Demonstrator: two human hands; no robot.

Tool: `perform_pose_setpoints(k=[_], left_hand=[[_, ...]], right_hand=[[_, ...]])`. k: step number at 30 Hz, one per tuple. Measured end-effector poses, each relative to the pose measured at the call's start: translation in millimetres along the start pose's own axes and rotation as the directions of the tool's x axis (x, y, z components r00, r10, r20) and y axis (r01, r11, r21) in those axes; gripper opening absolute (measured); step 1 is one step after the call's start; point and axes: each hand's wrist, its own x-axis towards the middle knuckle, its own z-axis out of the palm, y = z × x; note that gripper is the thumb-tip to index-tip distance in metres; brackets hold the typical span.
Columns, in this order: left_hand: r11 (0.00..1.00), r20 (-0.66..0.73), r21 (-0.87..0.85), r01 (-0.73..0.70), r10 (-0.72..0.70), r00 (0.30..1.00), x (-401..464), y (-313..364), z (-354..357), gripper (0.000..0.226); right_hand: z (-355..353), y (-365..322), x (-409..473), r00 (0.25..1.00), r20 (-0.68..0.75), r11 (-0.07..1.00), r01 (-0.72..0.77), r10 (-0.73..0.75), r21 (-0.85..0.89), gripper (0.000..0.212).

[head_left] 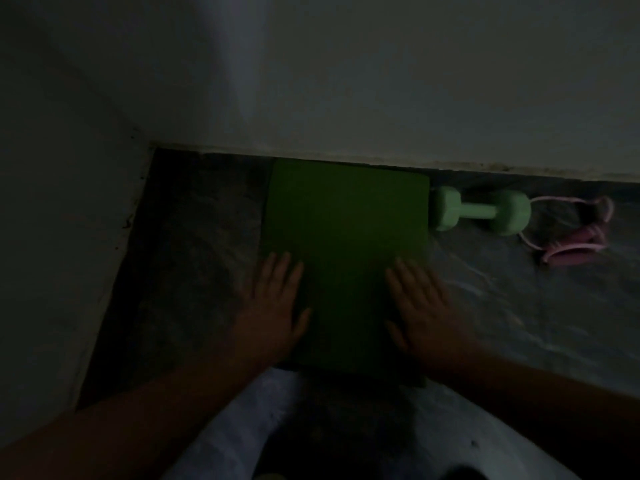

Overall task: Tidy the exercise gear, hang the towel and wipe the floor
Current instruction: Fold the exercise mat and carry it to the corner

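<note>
Two hands rest flat on the green mat, which serves as the landmark for everything else. Your left hand lies on the mat's left edge near its close end, fingers spread and straight, partly over the dark floor beside the mat. Your right hand lies on the mat's right edge at about the same level, its fingers also extended and open, gripping nothing. The mat lies on the floor with its far end against the base of the pale wall. Just right of the mat's far corner, a light green dumbbell lies on its side, one end touching or nearly touching the mat. Farther right of the mat, beyond the dumbbell, a pink skipping rope sits in a loose bundle on the floor. Nearer to you than the mat, your pale-clothed knees show at the lower edge. The scene is very dim.
</note>
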Motion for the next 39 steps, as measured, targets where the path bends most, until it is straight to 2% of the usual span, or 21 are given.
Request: perform_pose_setpoints(k=[2, 4, 10, 14, 17, 21, 25, 29, 33, 39], left_hand=[[0.986, 0.089, 0.047, -0.159, 0.154, 0.984, -25, 11, 12, 0.08], [0.97, 0.166, 0.099, -0.22, 0.202, 0.965, -42, 17, 22, 0.081], [0.973, 0.288, 0.151, -0.175, 0.126, 0.949, -41, 17, 33, 0.081], [0.979, 0.205, 0.078, -0.191, 0.172, 0.964, -32, 18, 16, 0.079], [0.991, 0.095, -0.013, -0.131, 0.132, 0.987, 13, 8, -4, 0.076], [0.998, 0.023, 0.049, 0.049, -0.051, 0.998, 94, -3, -34, 0.075], [0.99, 0.179, 0.12, 0.067, -0.088, 0.98, 142, -12, -46, 0.072], [0.991, 0.356, 0.062, 0.122, -0.136, 0.925, 153, -13, -37, 0.07], [0.984, 0.392, -0.007, 0.177, -0.16, 0.906, 156, -10, -32, 0.069], [0.983, 0.412, 0.061, 0.175, -0.184, 0.893, 161, -12, -23, 0.072]], right_hand=[[14, -11, -17, 0.991, 0.052, 0.99, 0.126, -0.123, -0.066, 0.078], [26, -14, -27, 0.979, 0.137, 0.977, 0.171, -0.153, -0.129, 0.078], [39, -4, -25, 0.946, 0.295, 0.976, 0.178, -0.135, -0.123, 0.08], [21, -5, -20, 0.962, 0.224, 0.984, 0.171, -0.156, -0.045, 0.079], [-1, 7, 8, 0.989, 0.104, 0.995, 0.099, -0.102, 0.026, 0.077], [-27, 28, 66, 0.995, 0.075, 0.997, -0.064, 0.066, -0.031, 0.081], [-38, 47, 106, 0.978, 0.175, 0.993, -0.103, 0.112, -0.06, 0.086], [-36, 55, 115, 0.945, 0.291, 0.989, -0.141, 0.149, -0.046, 0.079], [-30, 58, 120, 0.932, 0.326, 0.987, -0.154, 0.158, -0.038, 0.08], [-22, 61, 127, 0.914, 0.37, 0.986, -0.165, 0.165, -0.033, 0.078]])
